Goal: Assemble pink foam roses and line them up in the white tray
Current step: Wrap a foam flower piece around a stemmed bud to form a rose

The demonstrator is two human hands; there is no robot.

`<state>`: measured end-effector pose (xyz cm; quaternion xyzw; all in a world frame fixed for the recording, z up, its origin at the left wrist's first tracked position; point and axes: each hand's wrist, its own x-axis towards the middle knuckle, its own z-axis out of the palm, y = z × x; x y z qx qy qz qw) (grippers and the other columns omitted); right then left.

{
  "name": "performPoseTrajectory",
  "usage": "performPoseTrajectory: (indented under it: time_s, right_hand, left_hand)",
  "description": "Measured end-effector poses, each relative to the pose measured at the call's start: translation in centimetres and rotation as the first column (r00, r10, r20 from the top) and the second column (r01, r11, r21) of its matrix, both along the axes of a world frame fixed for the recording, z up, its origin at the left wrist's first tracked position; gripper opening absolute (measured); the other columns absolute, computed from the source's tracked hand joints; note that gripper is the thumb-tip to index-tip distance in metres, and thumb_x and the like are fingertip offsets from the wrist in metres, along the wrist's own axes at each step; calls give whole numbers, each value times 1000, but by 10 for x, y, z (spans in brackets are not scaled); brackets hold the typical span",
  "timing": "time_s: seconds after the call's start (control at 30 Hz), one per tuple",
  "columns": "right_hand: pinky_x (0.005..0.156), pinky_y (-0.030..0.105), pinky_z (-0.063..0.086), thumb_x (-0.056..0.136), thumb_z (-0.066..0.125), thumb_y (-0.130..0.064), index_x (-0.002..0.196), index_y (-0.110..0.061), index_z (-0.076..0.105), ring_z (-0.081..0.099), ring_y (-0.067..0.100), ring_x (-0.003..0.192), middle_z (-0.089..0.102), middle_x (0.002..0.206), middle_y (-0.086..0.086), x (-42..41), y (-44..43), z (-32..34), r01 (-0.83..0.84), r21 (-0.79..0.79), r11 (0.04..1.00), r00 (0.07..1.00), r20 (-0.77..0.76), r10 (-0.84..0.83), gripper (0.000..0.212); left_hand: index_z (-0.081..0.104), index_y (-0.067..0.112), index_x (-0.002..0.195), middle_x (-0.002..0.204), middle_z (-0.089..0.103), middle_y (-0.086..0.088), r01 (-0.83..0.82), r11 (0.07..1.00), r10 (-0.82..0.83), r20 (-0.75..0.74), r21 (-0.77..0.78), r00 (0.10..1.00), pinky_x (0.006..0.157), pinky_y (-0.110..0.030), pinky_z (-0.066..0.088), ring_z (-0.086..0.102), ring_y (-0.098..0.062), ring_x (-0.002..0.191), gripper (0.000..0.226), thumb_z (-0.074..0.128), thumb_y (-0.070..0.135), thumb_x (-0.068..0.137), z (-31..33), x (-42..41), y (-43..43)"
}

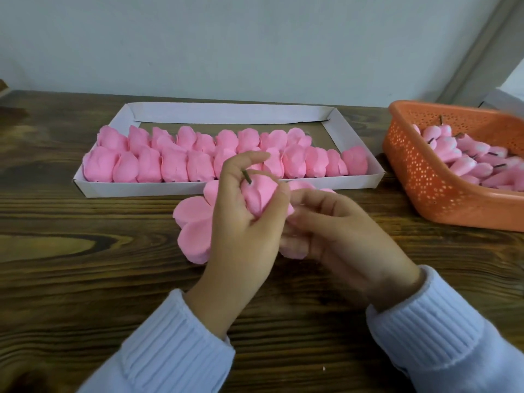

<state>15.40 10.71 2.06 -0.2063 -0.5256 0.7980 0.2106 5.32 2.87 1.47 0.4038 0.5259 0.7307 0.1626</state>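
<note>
Over the wooden worktop [85,279] the left hand [241,222] grips a pink foam rose bud [258,197], and the right hand [334,231] pinches its loose pink foam petal sheet [195,231]; a slipping pinch could crease petals. Beyond, the white cardboard tray [136,188] holds two rows.

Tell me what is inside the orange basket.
Pink rose buds with short dark stems lie piled in the basket. Its near wall covers the lower ones, and the frame edge cuts off the rest, so their count cannot be told.
</note>
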Motion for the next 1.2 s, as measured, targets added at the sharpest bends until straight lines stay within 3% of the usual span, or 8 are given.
performPoseTrajectory:
  time_s: [0.1, 0.17, 0.27, 0.33, 0.67, 0.87, 1.1, 1.2]
  right_hand:
    - [53, 20, 53, 91, 46, 13, 90, -5, 64, 69, 13, 63, 72, 75, 6, 3, 3, 1, 290, 200, 936, 957, -44, -287, 25]
    - [56, 21, 52, 90, 52, 6, 86, -8, 65, 67, 11, 68, 71, 78, 2, 4, 5, -1, 418, 334, 845, 908, -161, -386, 20]
    - [72, 20, 52, 85, 59, -8, 86, -14, 70, 65, 5, 90, 70, 91, -3, 4, 3, -2, 448, 551, 705, 894, -246, -375, 13]
    - [78, 13, 48, 83, 62, -6, 86, -17, 71, 62, 2, 102, 68, 100, 2, 3, -1, -3, 404, 638, 656, 914, -247, -322, 15]
    - [88, 19, 45, 78, 69, -8, 77, -24, 72, 59, 5, 111, 66, 104, 9, 5, 1, -1, 324, 669, 669, 945, -199, -259, 16]
    - [98, 26, 43, 73, 72, -17, 75, -33, 69, 55, 2, 114, 61, 109, -8, 7, 5, -4, 425, 742, 519, 878, -199, -435, 17]
    - [108, 38, 38, 68, 75, -27, 72, -33, 73, 48, 15, 129, 60, 122, 1, 7, 0, -3, 273, 700, 660, 961, -174, -213, 7]
    - [95, 27, 46, 71, 72, -21, 72, -29, 74, 55, 14, 122, 63, 119, -5, 8, 1, -3, 288, 599, 747, 955, -236, -178, 9]
  left_hand:
    - [47, 34, 106, 110, 59, -4, -60, 997, 58, -45, -40, 997, 86, -30, 52, 61, -25, 102, 39, 62, 3, 89, -4, -4, 3]
    - [45, 37, 106, 105, 56, 19, -67, 994, 57, -108, -92, 993, 83, -30, 54, 60, -21, 101, 42, 65, 6, 86, -7, -5, 4]
    - [41, 42, 112, 101, 55, 23, -17, 982, -19, -187, -190, 982, 79, -37, 57, 63, -11, 94, 55, 72, 7, 82, -10, -1, 4]
    - [38, 41, 118, 100, 58, 18, 27, 974, -84, -247, -225, 966, 73, -21, 56, 64, -3, 90, 64, 74, 5, 79, -13, 1, 4]
    - [26, 25, 144, 101, 53, 30, 102, 958, -189, -318, -269, 929, 79, -7, 48, 56, 15, 100, 88, 76, 3, 75, -15, 4, 3]
    - [16, 32, 141, 136, 45, 7, 134, 980, -186, -434, -148, 881, 106, -37, 41, 41, -13, 133, 86, 69, 14, 76, -7, 8, -2]
    - [24, 30, 142, 86, 64, 7, 202, 965, -249, -343, -167, 906, 68, -35, 59, 68, -10, 83, 87, 69, -1, 74, -8, 4, -2]
    - [37, 32, 134, 88, 69, 5, 218, 960, -256, -229, -178, 939, 64, -27, 59, 70, -9, 80, 79, 73, -3, 72, -8, 6, -1]
